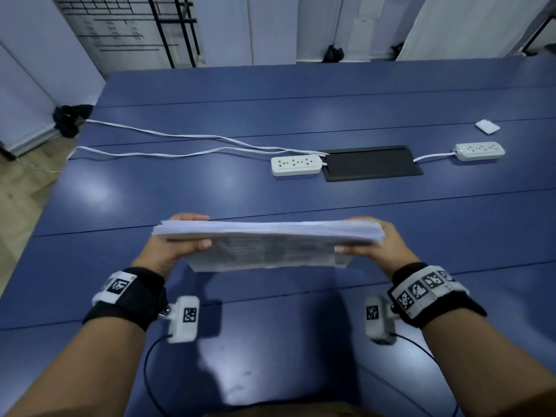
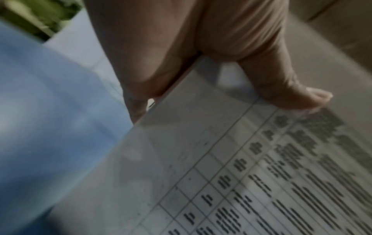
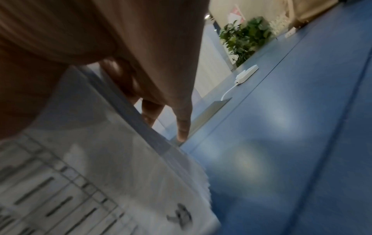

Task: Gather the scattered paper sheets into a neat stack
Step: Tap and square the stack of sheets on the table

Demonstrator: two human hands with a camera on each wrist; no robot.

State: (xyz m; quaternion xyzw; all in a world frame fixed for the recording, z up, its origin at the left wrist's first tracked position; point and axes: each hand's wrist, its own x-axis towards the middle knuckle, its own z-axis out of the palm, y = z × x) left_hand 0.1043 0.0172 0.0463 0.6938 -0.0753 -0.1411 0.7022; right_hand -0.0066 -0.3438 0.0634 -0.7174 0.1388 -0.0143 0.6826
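Observation:
A thick stack of printed paper sheets [image 1: 270, 245] stands on its long edge on the blue table [image 1: 180, 182], tilted toward me. My left hand [image 1: 180, 236] grips its left end, thumb on the near face and fingers behind. My right hand [image 1: 370, 239] grips the right end the same way. The left wrist view shows my thumb [image 2: 286, 89] pressed on the printed table of the front sheet [image 2: 241, 167]. In the right wrist view the fingers [image 3: 181, 114] reach behind the stack [image 3: 100, 167], whose sheet edges look slightly uneven.
Two white power strips [image 1: 296, 165] [image 1: 480, 151] lie beyond the stack, either side of a black cable hatch [image 1: 371, 162]. White cords [image 1: 180, 138] run left across the table. A small white pad [image 1: 487, 127] lies at the far right. A plant [image 3: 245, 38] stands past the table's end.

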